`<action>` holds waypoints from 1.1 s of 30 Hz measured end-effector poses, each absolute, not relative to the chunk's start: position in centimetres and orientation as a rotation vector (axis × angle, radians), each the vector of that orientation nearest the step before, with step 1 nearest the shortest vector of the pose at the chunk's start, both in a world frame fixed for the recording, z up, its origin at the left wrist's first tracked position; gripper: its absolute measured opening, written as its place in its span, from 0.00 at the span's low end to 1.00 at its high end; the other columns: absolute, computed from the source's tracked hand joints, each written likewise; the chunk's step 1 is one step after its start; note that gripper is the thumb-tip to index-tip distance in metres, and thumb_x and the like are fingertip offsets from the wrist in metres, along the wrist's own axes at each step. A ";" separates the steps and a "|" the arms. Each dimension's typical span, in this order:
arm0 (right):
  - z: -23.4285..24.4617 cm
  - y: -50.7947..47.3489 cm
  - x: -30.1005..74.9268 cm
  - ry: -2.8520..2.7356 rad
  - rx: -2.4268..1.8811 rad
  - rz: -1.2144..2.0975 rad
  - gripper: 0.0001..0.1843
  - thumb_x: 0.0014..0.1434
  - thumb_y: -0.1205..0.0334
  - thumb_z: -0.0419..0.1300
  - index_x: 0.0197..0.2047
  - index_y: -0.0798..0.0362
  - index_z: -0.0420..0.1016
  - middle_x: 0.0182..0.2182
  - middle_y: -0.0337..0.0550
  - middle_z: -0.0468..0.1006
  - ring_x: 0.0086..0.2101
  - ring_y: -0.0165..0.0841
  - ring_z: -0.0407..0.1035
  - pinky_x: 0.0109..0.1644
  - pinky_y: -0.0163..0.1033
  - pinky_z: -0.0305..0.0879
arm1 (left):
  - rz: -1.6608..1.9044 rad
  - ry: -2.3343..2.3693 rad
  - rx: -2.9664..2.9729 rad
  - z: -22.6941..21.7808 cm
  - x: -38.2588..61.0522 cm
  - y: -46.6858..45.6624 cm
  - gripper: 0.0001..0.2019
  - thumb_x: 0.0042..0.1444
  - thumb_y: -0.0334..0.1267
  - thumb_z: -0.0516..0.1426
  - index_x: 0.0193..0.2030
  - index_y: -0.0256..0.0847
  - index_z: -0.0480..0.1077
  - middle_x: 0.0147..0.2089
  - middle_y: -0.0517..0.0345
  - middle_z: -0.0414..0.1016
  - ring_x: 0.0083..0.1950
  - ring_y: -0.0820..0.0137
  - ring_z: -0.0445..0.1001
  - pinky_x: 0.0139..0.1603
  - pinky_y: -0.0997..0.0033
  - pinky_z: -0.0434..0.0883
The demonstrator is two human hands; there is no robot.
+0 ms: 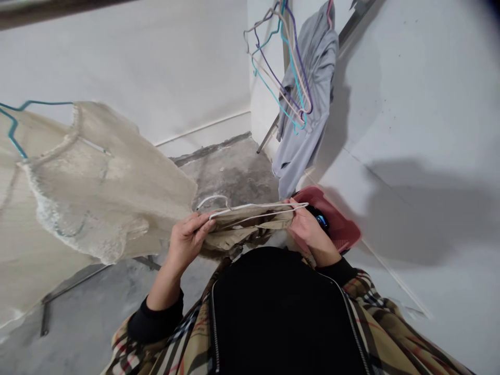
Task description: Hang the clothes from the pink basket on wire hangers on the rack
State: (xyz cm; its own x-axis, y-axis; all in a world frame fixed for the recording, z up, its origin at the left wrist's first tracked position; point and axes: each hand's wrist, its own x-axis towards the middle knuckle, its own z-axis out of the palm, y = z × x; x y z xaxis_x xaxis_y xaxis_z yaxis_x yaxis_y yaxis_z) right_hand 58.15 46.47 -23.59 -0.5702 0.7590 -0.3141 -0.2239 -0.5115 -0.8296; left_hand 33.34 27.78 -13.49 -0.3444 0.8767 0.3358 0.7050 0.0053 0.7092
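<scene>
In front of my body a white clothes hanger (250, 206) is held level, its hook pointing away to the upper left. A tan garment (226, 239) hangs from it, with its waist edge along the hanger and its lower part hidden by my torso. My left hand (188, 237) pinches the left end of the hanger together with the cloth. Gripping the right end of both is my right hand (303, 223), whose wrist wears a dark watch (322, 221) with a lit screen.
A cream lace top (97, 172) hangs on a teal hanger (13, 130) at left. Upper right, several bare hangers (287, 94) hang beside a grey garment (312, 88). A red plastic basket (346, 224) stands by the right wall. A metal rack leg (76, 284) rests on the concrete floor.
</scene>
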 end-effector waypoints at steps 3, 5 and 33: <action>-23.7 46.9 58.6 -0.804 -0.928 2.188 0.17 0.58 0.44 0.57 0.34 0.49 0.72 0.28 0.42 0.80 0.37 0.38 0.76 0.42 0.42 0.72 | 1.236 2.129 1.621 -13.9 33.1 27.7 0.13 0.59 0.43 0.57 0.40 0.39 0.79 0.30 0.54 0.78 0.30 0.71 0.73 0.33 0.74 0.69; -23.7 47.3 59.1 -0.758 -0.907 2.206 0.19 0.59 0.42 0.56 0.36 0.49 0.73 0.30 0.41 0.80 0.37 0.37 0.76 0.42 0.42 0.72 | 1.213 2.138 1.569 -14.1 33.1 27.7 0.13 0.59 0.44 0.57 0.42 0.39 0.79 0.33 0.53 0.79 0.33 0.69 0.75 0.35 0.73 0.70; -18.2 41.6 57.0 -1.965 -0.769 1.395 0.17 0.65 0.52 0.54 0.44 0.50 0.81 0.21 0.36 0.71 0.22 0.28 0.64 0.26 0.33 0.60 | 1.554 2.514 1.309 -22.4 37.7 30.6 0.16 0.54 0.32 0.55 0.51 0.40 0.64 0.47 0.46 0.68 0.52 0.61 0.68 0.54 0.59 0.67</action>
